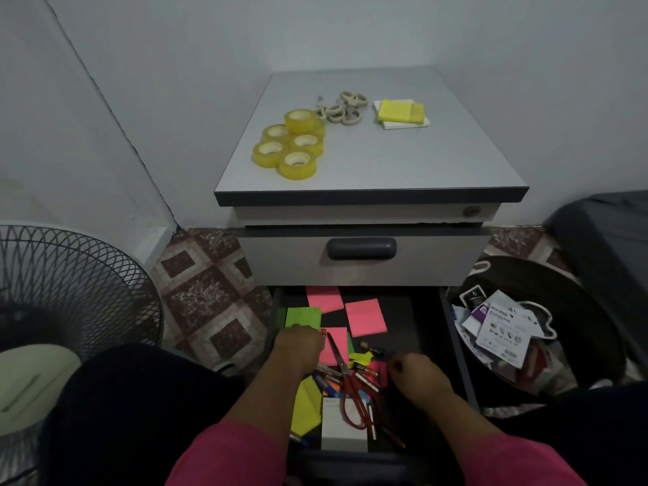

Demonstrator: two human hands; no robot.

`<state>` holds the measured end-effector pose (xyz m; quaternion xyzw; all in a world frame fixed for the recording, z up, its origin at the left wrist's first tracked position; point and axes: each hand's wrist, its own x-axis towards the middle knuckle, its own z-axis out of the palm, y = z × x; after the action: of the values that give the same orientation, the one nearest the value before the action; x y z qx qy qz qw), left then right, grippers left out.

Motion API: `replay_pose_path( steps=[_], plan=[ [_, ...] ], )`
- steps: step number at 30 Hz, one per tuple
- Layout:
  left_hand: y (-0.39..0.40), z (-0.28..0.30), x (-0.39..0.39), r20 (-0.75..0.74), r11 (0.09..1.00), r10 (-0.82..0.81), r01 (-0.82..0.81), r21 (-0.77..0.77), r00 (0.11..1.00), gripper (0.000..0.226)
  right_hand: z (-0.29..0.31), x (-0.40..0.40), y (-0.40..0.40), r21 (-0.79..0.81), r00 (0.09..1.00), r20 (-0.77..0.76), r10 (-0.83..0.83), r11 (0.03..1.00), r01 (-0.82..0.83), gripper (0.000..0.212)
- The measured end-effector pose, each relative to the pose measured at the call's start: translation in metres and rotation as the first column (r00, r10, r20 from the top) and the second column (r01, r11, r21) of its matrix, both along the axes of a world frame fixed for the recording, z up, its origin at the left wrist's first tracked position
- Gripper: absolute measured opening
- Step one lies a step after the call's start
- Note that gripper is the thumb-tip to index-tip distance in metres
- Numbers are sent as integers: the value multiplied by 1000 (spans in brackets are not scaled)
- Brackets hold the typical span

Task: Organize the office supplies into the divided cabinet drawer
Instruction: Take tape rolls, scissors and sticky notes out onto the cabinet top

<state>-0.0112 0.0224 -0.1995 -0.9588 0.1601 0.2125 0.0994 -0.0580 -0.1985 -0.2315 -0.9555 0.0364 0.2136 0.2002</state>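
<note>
Pink sleeves (pixel 224 454) frame the bottom of the view, and from them both hands reach down into the open bottom drawer (pixel 456 345) of the cabinet. Left hand (pixel 298 349) has its fingers curled down at the near edge of a green sticky note pad (pixel 303 317); it seems to be taking hold of the pad, though whether the fingers have closed on it cannot be told. Right hand (pixel 413 371) is loosely curled at the right of the clutter, and what it holds, if anything, is hidden. Between the hands lie red-handled scissors (pixel 345 384), a few batteries (pixel 368 371), pink sticky notes (pixel 364 317), a yellow-green sheet (pixel 308 405) and a white note block (pixel 342 429), all mixed together on the dark drawer floor. No divider shows in this drawer, so the step in hand looks like clearing and sorting its contents by kind; the next move probably calls for lifting the green pad free without dragging the loose notes and scissors beside it. On the grey cabinet top (pixel 456 159) sit five yellow tape rolls (pixel 291 145) in a cluster, a heap of small beige tape rings (pixel 345 107) and a yellow pad on white paper (pixel 401 112). To the right stands a dark bin (pixel 578 310) full of packaging, to the left a floor fan (pixel 66 285), on patterned tile against a pale wall.
</note>
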Motion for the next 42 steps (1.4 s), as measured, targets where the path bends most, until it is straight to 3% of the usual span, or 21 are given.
replay_pose_path(
  steps=[9, 15, 20, 22, 25, 29, 31, 33, 35, 40, 42],
  plan=[
    [-8, 15, 8, -124, 932, 303, -321, -171, 945, 27, 0, 0, -2, 3, 1000, -6, -14, 1000, 14, 21],
    [-16, -5, -12, -277, 964, 179, -225, -141, 944, 26, 2, 1, -2, 23, 999, -9, -45, 999, 46, 21],
    [-14, -8, -12, 14, 979, 117, -113, -167, 993, 40, 0, 1, -3, 34, 998, -17, -56, 998, 56, 22],
    [-13, -3, -9, 51, 978, 171, -163, -129, 984, 38, -1, 2, -3, 35, 998, -20, -54, 998, 54, 22],
    [-3, -1, -5, -88, 964, 255, -260, -53, 963, 32, -2, 2, -2, 27, 999, -19, -41, 999, 41, 22],
    [-4, -2, -12, -285, 966, 243, -259, -17, 927, 41, -1, 2, -1, 16, 999, -26, -33, 999, 33, 22],
    [-12, -6, -20, -298, 941, 310, -336, -40, 903, 41, -1, 1, -1, 12, 999, -32, -35, 999, 35, 22],
    [-16, -8, -30, -245, 944, 324, -329, 24, 914, 52, 0, 0, -2, 6, 999, -33, -34, 999, 34, 22],
    [-12, -16, -33, -219, 931, 352, -364, -14, 910, 63, 1, 0, -2, 5, 999, -28, -35, 999, 35, 22],
    [-6, -19, -34, -252, 939, 295, -328, -101, 922, 50, 3, 0, -2, -12, 999, -17, -34, 999, 34, 22],
    [-1, -18, -30, -292, 937, 294, -335, -101, 910, 62, 2, 0, -2, -14, 999, -11, -40, 999, 40, 22]
  ],
)
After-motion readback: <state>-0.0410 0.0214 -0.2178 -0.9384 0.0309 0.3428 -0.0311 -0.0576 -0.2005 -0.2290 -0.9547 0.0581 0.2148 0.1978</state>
